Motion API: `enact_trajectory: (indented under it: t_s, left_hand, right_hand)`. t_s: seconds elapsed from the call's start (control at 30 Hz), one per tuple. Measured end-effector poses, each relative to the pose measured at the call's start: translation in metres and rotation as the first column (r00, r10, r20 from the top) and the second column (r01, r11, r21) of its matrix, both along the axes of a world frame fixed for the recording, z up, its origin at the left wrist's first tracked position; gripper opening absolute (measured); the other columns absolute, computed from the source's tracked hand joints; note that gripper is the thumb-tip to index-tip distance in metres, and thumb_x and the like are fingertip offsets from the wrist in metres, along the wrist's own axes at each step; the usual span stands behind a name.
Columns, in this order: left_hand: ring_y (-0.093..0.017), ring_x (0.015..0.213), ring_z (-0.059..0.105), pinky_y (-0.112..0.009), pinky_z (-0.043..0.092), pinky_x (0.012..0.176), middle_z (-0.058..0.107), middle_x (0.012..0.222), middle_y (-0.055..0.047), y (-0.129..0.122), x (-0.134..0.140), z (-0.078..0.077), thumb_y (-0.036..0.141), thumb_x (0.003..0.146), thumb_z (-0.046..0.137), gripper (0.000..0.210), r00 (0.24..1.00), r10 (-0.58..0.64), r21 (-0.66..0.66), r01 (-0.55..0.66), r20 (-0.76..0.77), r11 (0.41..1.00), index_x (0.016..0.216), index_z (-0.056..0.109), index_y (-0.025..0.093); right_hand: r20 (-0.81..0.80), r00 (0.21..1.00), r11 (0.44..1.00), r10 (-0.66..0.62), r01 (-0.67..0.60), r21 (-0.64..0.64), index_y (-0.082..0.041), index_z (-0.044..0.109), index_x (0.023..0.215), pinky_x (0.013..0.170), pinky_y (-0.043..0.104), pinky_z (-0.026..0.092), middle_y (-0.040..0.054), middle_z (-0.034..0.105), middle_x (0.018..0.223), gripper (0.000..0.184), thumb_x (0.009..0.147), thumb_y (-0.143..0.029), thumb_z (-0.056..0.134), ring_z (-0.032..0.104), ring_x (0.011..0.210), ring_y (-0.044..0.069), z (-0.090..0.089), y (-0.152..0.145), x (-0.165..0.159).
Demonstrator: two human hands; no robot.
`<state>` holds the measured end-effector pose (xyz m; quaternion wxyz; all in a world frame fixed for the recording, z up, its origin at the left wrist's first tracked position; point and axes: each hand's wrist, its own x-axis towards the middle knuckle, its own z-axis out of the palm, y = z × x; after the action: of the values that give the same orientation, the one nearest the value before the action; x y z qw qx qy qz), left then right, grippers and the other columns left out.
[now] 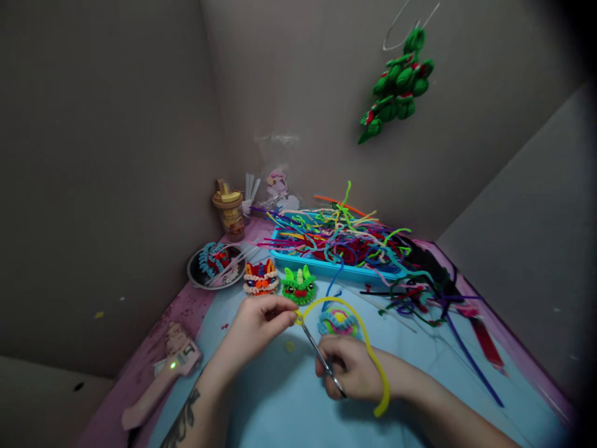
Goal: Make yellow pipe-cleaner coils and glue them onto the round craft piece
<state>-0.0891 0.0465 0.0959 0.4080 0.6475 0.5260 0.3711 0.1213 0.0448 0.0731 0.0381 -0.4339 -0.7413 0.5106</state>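
My left hand (265, 320) pinches the end of a bright yellow pipe cleaner (373, 354) between thumb and fingertips. From there the pipe cleaner arches over my right hand (349, 367) and hangs down past the wrist. My right hand is closed around a slim silver tool (319, 354), scissors or forceps. Its tip meets the yellow end at my left fingertips. Whether its jaws are apart is too small to tell. Behind my right hand lies a blue, pink and yellow pipe-cleaner piece (339, 322), partly hidden. A small yellow disc (290, 346) lies between my arms.
Red-orange (261, 279) and green (299, 286) pipe-cleaner animal heads sit ahead. Behind them, a blue tray (326, 264) overflows with pipe cleaners. At left are a metal bowl (192, 274), a lidded cup (231, 214) and a pink glue gun (163, 373). Loose pipe cleaners (471, 354) lie right.
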Motion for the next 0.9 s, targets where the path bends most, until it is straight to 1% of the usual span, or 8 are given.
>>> enact_trajectory:
  t_s: [0.13, 0.27, 0.33, 0.4, 0.63, 0.73, 0.8, 0.9]
  left_hand:
    - [-0.014, 0.065, 0.063, -0.021, 0.047, 0.059, 0.073, 0.075, -0.004, 0.001, 0.0, 0.0, 0.025, 0.076, 0.062, 0.016, 1.0, -0.013, -0.007, 0.013, -0.003, 1.0, 0.082, 0.073, 0.015]
    - [-0.014, 0.063, 0.063, -0.021, 0.047, 0.058, 0.073, 0.073, -0.004, 0.001, 0.001, 0.002, 0.025, 0.075, 0.062, 0.016, 1.0, 0.005, -0.01, -0.005, 0.0, 1.0, 0.081, 0.073, 0.016]
    - [-0.014, 0.063, 0.063, -0.021, 0.047, 0.058, 0.073, 0.073, -0.004, 0.001, 0.001, 0.002, 0.025, 0.075, 0.062, 0.016, 1.0, 0.02, -0.017, -0.02, 0.007, 1.0, 0.08, 0.073, 0.015]
    - [-0.014, 0.063, 0.063, -0.021, 0.047, 0.057, 0.073, 0.073, -0.004, 0.001, 0.001, 0.002, 0.025, 0.074, 0.063, 0.015, 0.999, 0.037, -0.02, -0.036, 0.015, 0.999, 0.079, 0.073, 0.015]
    - [-0.014, 0.062, 0.063, -0.02, 0.047, 0.056, 0.073, 0.071, -0.003, 0.001, 0.002, 0.003, 0.026, 0.074, 0.063, 0.015, 0.996, 0.072, -0.028, -0.071, 0.057, 0.997, 0.079, 0.073, 0.016]
    - [-0.014, 0.062, 0.063, -0.021, 0.048, 0.056, 0.072, 0.07, -0.004, 0.001, 0.001, 0.004, 0.026, 0.073, 0.064, 0.015, 0.991, 0.112, -0.023, -0.111, 0.068, 0.994, 0.078, 0.073, 0.015]
    - [-0.015, 0.062, 0.064, -0.021, 0.048, 0.056, 0.072, 0.07, -0.004, 0.001, 0.0, 0.005, 0.026, 0.073, 0.064, 0.015, 0.99, 0.128, -0.01, -0.127, 0.06, 0.992, 0.078, 0.073, 0.015]
    - [-0.016, 0.064, 0.065, -0.022, 0.049, 0.058, 0.073, 0.072, -0.004, 0.001, -0.002, 0.005, 0.027, 0.072, 0.065, 0.015, 0.992, 0.121, -0.004, -0.121, 0.047, 0.993, 0.078, 0.073, 0.016]
  right_hand:
    - [-0.013, 1.0, 1.0, 0.005, -0.005, 0.025, -0.016, 0.058, 0.068, 0.049, 0.017, 0.03, -0.0048, 0.051, 0.065, 0.012, 0.058, -0.016, 0.065, 0.039, 0.054, 0.007, -0.003, 0.0, 0.001]
    - [0.017, 1.0, 0.999, -0.004, 0.004, 0.044, -0.017, 0.048, 0.058, 0.046, 0.018, 0.025, -0.0064, 0.044, 0.058, 0.018, 0.056, -0.017, 0.066, 0.034, 0.053, 0.007, -0.005, 0.002, 0.001]
    - [0.024, 1.0, 0.999, -0.013, 0.012, 0.029, -0.018, 0.044, 0.055, 0.045, 0.019, 0.024, -0.0068, 0.04, 0.055, 0.022, 0.055, -0.017, 0.066, 0.032, 0.051, 0.007, -0.006, 0.003, 0.001]
    - [0.008, 1.0, 1.0, -0.027, 0.027, -0.002, -0.018, 0.042, 0.055, 0.044, 0.018, 0.024, -0.0069, 0.04, 0.054, 0.024, 0.055, -0.017, 0.066, 0.032, 0.051, 0.006, -0.007, 0.004, 0.001]
    - [-0.078, 0.992, 0.991, -0.102, 0.094, -0.099, -0.018, 0.042, 0.053, 0.044, 0.018, 0.024, -0.0071, 0.044, 0.052, 0.024, 0.052, -0.015, 0.066, 0.035, 0.05, 0.007, -0.007, 0.006, -0.001]
    - [-0.095, 0.99, 0.983, -0.107, 0.091, -0.157, -0.017, 0.045, 0.051, 0.046, 0.019, 0.027, -0.0055, 0.047, 0.05, 0.018, 0.056, -0.016, 0.062, 0.039, 0.051, 0.008, -0.008, 0.006, -0.003]
    - [-0.091, 0.99, 0.982, -0.11, 0.094, -0.165, -0.017, 0.047, 0.049, 0.048, 0.02, 0.029, -0.0043, 0.049, 0.05, 0.016, 0.058, -0.017, 0.06, 0.042, 0.051, 0.008, -0.01, 0.006, -0.004]
    - [-0.077, 0.989, 0.98, -0.124, 0.11, -0.166, -0.017, 0.048, 0.049, 0.049, 0.02, 0.031, -0.0044, 0.051, 0.05, 0.015, 0.059, -0.017, 0.06, 0.043, 0.051, 0.009, -0.011, 0.005, -0.006]
